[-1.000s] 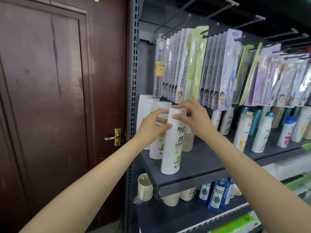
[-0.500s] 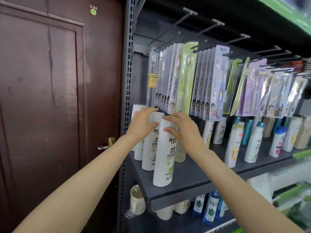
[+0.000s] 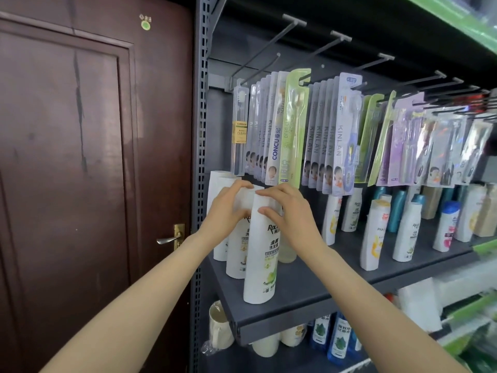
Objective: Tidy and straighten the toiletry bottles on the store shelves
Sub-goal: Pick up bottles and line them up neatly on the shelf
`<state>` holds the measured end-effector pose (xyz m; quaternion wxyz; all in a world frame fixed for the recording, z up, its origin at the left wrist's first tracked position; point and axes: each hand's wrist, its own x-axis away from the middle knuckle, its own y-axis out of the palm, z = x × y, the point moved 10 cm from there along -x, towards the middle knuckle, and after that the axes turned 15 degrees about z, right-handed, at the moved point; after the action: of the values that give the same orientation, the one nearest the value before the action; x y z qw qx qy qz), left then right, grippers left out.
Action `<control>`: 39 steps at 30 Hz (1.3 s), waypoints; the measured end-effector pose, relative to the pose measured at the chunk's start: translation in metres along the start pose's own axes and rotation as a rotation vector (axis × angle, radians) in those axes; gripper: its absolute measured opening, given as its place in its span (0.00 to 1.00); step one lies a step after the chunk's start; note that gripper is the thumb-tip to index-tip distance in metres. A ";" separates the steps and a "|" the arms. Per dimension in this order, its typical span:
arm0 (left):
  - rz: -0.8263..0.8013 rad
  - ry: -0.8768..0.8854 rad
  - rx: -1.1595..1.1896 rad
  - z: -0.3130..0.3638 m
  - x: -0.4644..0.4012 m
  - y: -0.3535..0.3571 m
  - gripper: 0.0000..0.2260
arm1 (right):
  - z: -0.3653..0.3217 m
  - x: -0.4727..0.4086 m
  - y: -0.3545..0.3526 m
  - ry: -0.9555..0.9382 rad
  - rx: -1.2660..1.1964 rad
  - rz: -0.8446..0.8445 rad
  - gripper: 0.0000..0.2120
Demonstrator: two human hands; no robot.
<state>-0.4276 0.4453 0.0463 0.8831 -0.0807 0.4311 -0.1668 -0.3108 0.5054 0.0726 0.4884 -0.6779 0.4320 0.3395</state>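
Two hands now work separate bottles: the left hand (image 3: 228, 208) has shifted back to grip the second bottle (image 3: 238, 254), while the right hand (image 3: 291, 214) still pinches the front bottle (image 3: 262, 265) near the shelf (image 3: 309, 297) edge, lining up the row.

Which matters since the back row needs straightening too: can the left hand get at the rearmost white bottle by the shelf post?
Probably yes: the left hand grips the second bottle, and the rearmost white bottle stands uncovered just behind.
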 end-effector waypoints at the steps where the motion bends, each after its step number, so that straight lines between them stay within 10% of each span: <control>1: 0.020 0.007 0.002 0.001 0.001 -0.002 0.21 | 0.000 0.000 0.000 0.000 0.002 0.001 0.15; 19: 0.222 -0.006 -0.018 0.032 0.020 -0.096 0.20 | -0.043 0.004 -0.001 -0.060 0.232 -0.028 0.19; 29: 0.200 -0.016 0.069 0.056 0.041 -0.151 0.20 | -0.083 0.040 0.049 0.483 -0.640 -0.274 0.14; 39: 0.044 -0.131 0.153 0.036 0.081 -0.166 0.25 | -0.098 0.063 0.063 0.774 -0.892 -0.158 0.15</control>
<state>-0.3903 0.2609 0.0569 0.9163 -0.0143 0.3603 -0.1742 -0.3402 0.3868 0.0225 -0.0126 -0.9221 0.3426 0.1793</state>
